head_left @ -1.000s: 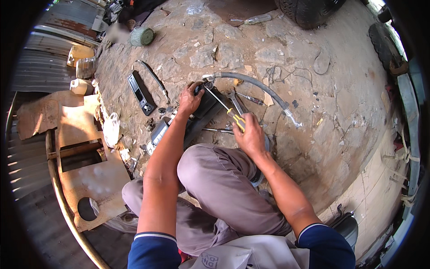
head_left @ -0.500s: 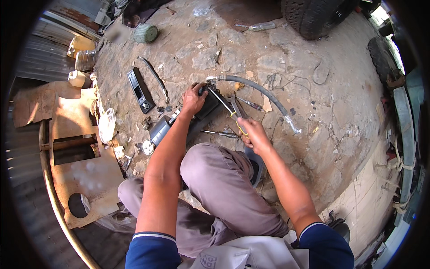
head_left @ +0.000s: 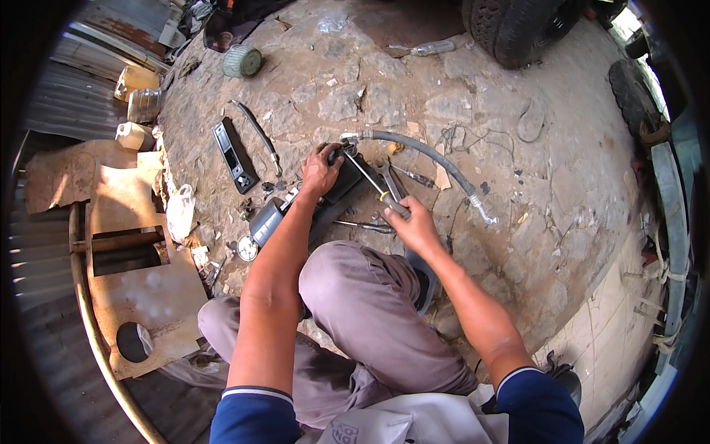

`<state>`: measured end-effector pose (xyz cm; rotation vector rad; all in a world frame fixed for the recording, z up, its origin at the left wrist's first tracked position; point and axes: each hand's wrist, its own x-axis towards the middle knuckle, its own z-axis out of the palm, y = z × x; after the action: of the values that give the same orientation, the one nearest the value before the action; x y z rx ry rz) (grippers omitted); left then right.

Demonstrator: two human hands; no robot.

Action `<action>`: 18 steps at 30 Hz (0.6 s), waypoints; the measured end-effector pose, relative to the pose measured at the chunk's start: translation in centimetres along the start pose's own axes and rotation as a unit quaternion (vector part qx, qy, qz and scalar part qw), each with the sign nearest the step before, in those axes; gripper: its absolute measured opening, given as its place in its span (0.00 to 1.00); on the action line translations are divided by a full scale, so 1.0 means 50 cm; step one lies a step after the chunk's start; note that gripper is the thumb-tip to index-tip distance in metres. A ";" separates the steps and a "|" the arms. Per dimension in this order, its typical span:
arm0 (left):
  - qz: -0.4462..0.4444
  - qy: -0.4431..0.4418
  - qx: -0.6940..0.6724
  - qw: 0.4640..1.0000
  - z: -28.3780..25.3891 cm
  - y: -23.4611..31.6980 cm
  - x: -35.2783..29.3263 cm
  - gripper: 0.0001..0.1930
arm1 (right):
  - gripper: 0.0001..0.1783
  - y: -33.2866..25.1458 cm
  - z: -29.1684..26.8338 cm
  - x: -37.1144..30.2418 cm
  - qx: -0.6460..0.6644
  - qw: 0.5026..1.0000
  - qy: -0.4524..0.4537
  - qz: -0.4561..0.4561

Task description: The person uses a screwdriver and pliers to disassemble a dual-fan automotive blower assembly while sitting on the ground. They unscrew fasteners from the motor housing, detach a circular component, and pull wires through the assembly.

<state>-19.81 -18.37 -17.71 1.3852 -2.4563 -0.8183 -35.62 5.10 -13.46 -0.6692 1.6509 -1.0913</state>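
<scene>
A screwdriver [head_left: 367,175] with a long bright shaft slants from my right hand [head_left: 416,228] to the far end of a black boxy unit [head_left: 342,180]. My right fingers are wrapped round its dark handle with yellow bands. My left hand [head_left: 320,172] grips the unit's far end, beside the screwdriver tip; the exact contact there is partly hidden by my fingers. At that same end lies the metal fitting of a grey hose [head_left: 436,157], which curves away to the right. A wrench [head_left: 387,177] rests just right of the unit.
Left on the stony ground lie a long black panel [head_left: 230,149], a short black hose [head_left: 259,127] and a round white gauge [head_left: 247,248]. Another screwdriver [head_left: 416,176] is right of the wrench. A rusty metal sheet [head_left: 159,296] stands left; a large tyre [head_left: 510,33] is at the back.
My right hand has shifted slightly along and round the screwdriver handle, showing a different side of it. My left hand keeps its hold on the unit. The whole view has shifted a little.
</scene>
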 end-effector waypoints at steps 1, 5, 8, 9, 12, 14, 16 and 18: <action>-0.004 0.001 0.000 1.000 -0.002 -0.002 -0.001 0.21 | 0.17 0.010 -0.002 0.010 0.066 0.997 -0.026 0.031; 0.000 -0.005 -0.004 1.000 0.005 0.001 0.007 0.21 | 0.20 0.045 0.013 0.020 -0.231 0.952 0.122 -0.159; 0.007 0.005 0.000 1.000 0.007 -0.006 0.005 0.21 | 0.18 0.024 0.026 0.017 -0.168 0.981 0.090 -0.022; 0.007 0.005 -0.001 1.000 0.009 -0.002 0.007 0.21 | 0.17 0.027 0.023 0.027 -0.055 0.996 0.047 0.058; -0.007 0.004 0.003 1.000 0.011 -0.019 0.000 0.21 | 0.17 -0.023 0.015 0.005 0.128 0.981 -0.024 0.144; -0.006 -0.001 -0.003 1.000 0.019 -0.007 0.007 0.21 | 0.19 0.006 0.017 0.008 -0.013 0.999 0.004 -0.052; -0.001 -0.006 0.010 1.000 0.008 0.003 0.003 0.22 | 0.22 0.015 0.027 -0.002 -0.320 0.907 0.151 -0.230; -0.016 -0.013 -0.023 1.000 0.013 -0.007 0.006 0.21 | 0.22 0.017 0.029 0.008 -0.259 0.934 0.139 -0.204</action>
<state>-20.02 -18.54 -18.48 1.4106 -2.4251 -0.8986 -34.31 4.65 -14.55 -1.2944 2.1360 -1.0712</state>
